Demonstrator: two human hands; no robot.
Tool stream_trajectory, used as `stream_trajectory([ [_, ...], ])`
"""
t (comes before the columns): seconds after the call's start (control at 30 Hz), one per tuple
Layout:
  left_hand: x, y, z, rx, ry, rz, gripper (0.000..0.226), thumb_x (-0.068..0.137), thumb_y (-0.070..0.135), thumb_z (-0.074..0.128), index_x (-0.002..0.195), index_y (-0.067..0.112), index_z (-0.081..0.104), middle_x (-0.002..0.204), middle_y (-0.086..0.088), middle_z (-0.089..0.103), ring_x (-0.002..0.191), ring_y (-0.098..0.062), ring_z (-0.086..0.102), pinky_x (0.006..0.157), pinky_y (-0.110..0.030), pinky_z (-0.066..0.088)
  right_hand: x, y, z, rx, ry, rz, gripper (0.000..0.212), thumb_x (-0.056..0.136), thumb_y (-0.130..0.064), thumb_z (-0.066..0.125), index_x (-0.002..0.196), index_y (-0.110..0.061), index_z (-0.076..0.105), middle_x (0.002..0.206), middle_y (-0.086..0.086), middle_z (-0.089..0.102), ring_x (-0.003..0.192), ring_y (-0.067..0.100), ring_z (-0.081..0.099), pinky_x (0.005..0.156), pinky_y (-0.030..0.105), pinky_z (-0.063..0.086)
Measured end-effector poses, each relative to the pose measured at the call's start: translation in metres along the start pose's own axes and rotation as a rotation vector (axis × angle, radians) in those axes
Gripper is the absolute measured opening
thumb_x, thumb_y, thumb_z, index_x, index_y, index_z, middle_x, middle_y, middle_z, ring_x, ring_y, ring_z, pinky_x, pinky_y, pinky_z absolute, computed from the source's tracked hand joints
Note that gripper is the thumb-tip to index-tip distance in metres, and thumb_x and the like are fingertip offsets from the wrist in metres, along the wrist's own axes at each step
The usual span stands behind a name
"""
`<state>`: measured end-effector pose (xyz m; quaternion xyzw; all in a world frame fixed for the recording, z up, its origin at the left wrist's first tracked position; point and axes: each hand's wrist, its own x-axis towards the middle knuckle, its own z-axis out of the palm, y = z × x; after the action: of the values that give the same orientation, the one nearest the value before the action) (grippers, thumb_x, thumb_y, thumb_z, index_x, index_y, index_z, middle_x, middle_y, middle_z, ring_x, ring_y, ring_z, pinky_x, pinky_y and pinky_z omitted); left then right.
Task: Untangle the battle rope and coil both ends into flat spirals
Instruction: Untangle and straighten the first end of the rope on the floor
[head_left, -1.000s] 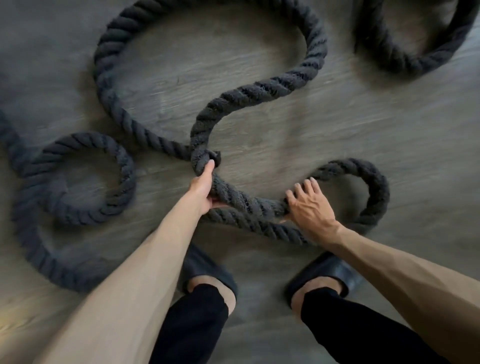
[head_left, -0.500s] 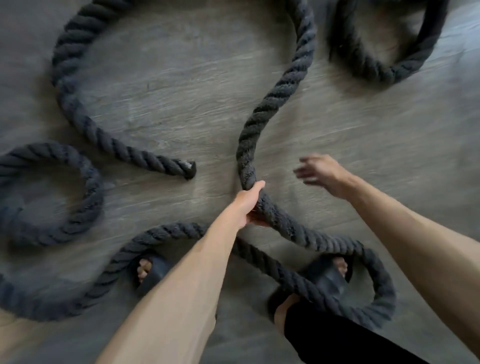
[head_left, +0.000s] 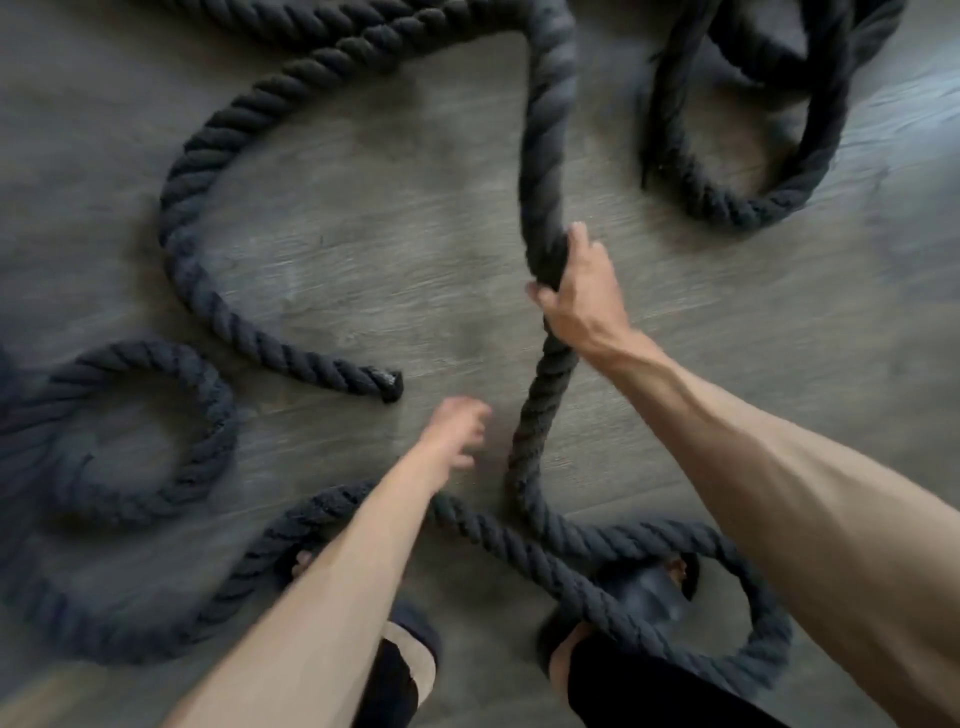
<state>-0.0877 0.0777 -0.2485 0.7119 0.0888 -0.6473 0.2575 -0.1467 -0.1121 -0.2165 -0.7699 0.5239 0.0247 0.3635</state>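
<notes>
A thick black battle rope (head_left: 540, 156) lies in loose loops over the grey wood floor. My right hand (head_left: 576, 291) grips a raised stretch of it near the middle of the view, fingers wrapped round the rope. My left hand (head_left: 457, 431) hangs just left of that stretch, blurred, holding nothing. One taped rope end (head_left: 389, 384) rests on the floor left of my hands. A loop (head_left: 675, 587) of rope lies across my feet. Another loop (head_left: 156, 431) curls at the left.
My two feet in dark slippers (head_left: 644, 587) stand at the bottom, with rope lying over and around them. More rope is piled at the top right (head_left: 753, 197). Bare grey floor (head_left: 337, 234) shows between the loops.
My left hand has let go of the rope and pulled back. My right hand, free a moment ago, has reached forward and taken hold of the rope higher up.
</notes>
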Motion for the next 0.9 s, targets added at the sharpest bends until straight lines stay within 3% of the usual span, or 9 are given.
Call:
stream_trajectory([
  [0.17,-0.043,0.127,-0.034,-0.523,0.270,0.357,0.048,0.094,0.066,0.040,0.097,0.021,0.058,0.079,0.002,0.062,0.071,-0.014,0.060,0.062,-0.028,0.046,-0.063,-0.041,0.016,-0.441,0.020,-0.154,0.049,0.092,-0.021,0.059,0.137,-0.024,0.039,0.119,0.012,0.048,0.113,0.034,0.049,0.085,0.048,0.047],
  [0.23,-0.062,0.180,-0.038,-0.569,0.391,0.472,0.051,0.084,0.074,0.048,0.084,0.024,0.056,0.078,0.007,0.058,0.072,-0.012,0.059,0.071,-0.029,0.052,-0.084,-0.058,0.021,-0.476,0.014,-0.173,0.047,0.091,-0.017,0.055,0.135,-0.024,0.041,0.117,0.012,0.048,0.110,0.034,0.049,0.083,0.048,0.044],
  [0.37,-0.097,0.230,-0.052,-0.025,0.717,0.627,0.080,0.073,0.057,0.075,0.133,0.016,0.043,0.130,-0.005,0.055,0.115,-0.022,0.054,0.094,-0.026,0.039,-0.127,-0.083,0.018,-0.493,-0.026,-0.250,0.040,0.090,-0.015,0.057,0.128,-0.020,0.044,0.111,0.012,0.049,0.103,0.034,0.051,0.078,0.045,0.043],
  [0.5,-0.124,0.228,-0.065,0.342,0.734,0.649,0.045,0.078,0.042,0.075,0.110,0.011,0.066,0.110,-0.010,0.070,0.100,-0.023,0.065,0.083,-0.027,0.046,-0.160,-0.099,0.000,-0.315,-0.308,-0.281,0.044,0.090,-0.025,0.065,0.127,-0.013,0.043,0.117,0.013,0.052,0.110,0.035,0.051,0.087,0.046,0.046],
  [0.6,-0.150,0.221,-0.064,0.272,0.613,0.693,0.028,0.079,0.041,0.074,0.083,0.013,0.070,0.078,-0.003,0.067,0.068,-0.015,0.056,0.064,-0.026,0.042,-0.158,-0.109,-0.032,0.048,-0.620,-0.102,0.045,0.087,-0.001,0.055,0.132,-0.002,0.054,0.125,0.021,0.063,0.118,0.036,0.058,0.098,0.039,0.048],
  [0.67,-0.173,0.214,-0.061,0.148,0.466,0.714,0.027,0.078,0.038,0.077,0.076,0.012,0.070,0.066,0.002,0.059,0.061,-0.012,0.050,0.061,-0.029,0.045,-0.143,-0.122,-0.061,0.397,-0.525,0.206,0.040,0.093,0.006,0.045,0.130,0.005,0.059,0.127,0.025,0.065,0.112,0.029,0.063,0.094,0.027,0.052],
  [0.73,-0.205,0.215,-0.058,-0.035,0.268,0.705,0.023,0.077,0.034,0.079,0.074,0.013,0.070,0.060,0.002,0.057,0.054,-0.014,0.051,0.058,-0.033,0.050,-0.119,-0.140,-0.096,0.850,-0.295,0.499,0.035,0.107,-0.016,0.040,0.128,0.007,0.056,0.124,0.029,0.065,0.102,0.029,0.064,0.089,0.032,0.053],
  [0.8,-0.236,0.221,-0.059,-0.164,0.022,0.675,0.018,0.076,0.031,0.079,0.076,0.015,0.071,0.060,-0.002,0.057,0.048,-0.018,0.052,0.053,-0.029,0.048,-0.094,-0.158,-0.133,1.281,-0.221,0.663,0.061,0.107,-0.050,0.029,0.134,0.001,0.048,0.122,0.029,0.064,0.109,0.038,0.064,0.098,0.047,0.052],
  [0.9,-0.280,0.230,-0.060,-0.228,-0.324,0.603,0.017,0.082,0.027,0.075,0.090,0.012,0.072,0.069,-0.009,0.059,0.052,-0.022,0.054,0.055,-0.028,0.047,-0.062,-0.188,-0.195,1.716,-0.238,0.601,0.090,0.099,-0.071,0.017,0.140,0.004,0.045,0.115,0.028,0.060,0.116,0.040,0.062,0.099,0.050,0.051],
])
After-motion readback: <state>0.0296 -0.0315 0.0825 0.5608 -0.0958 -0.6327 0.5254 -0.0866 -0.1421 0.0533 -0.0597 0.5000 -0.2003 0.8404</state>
